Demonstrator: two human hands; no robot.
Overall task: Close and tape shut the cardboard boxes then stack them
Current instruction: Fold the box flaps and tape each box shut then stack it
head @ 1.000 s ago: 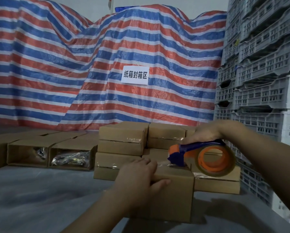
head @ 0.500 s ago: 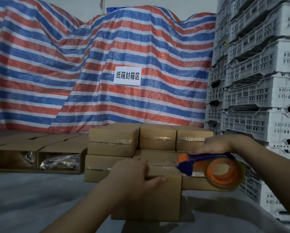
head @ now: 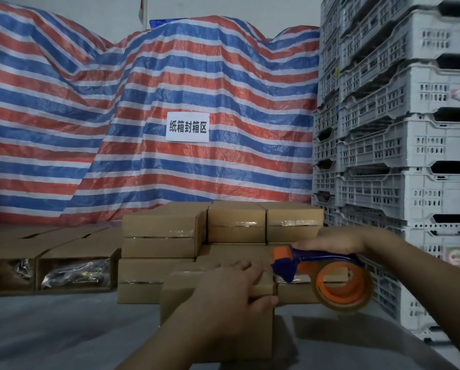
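A closed cardboard box [head: 180, 297] stands upright on the grey table in front of me. My left hand [head: 231, 292] lies over its top right corner, thumb down the near face, gripping it. My right hand [head: 333, 241] holds a blue and orange tape dispenser [head: 341, 284] by its handle, just right of the box, with its blue head beside the box's top edge. Behind stands a stack of taped boxes [head: 167, 231] two layers high.
Two open boxes [head: 71, 265] with plastic-wrapped contents lie on their sides at the left. White plastic crates [head: 399, 145] are stacked high on the right. A striped tarpaulin [head: 116, 116] with a paper sign [head: 187, 127] hangs behind. The grey table [head: 50, 329] spreads to the left.
My right hand has drawn the tape dispenser to the right, off the box's top and past its right edge. My left hand stays on the box. The camera view tilted up and right.
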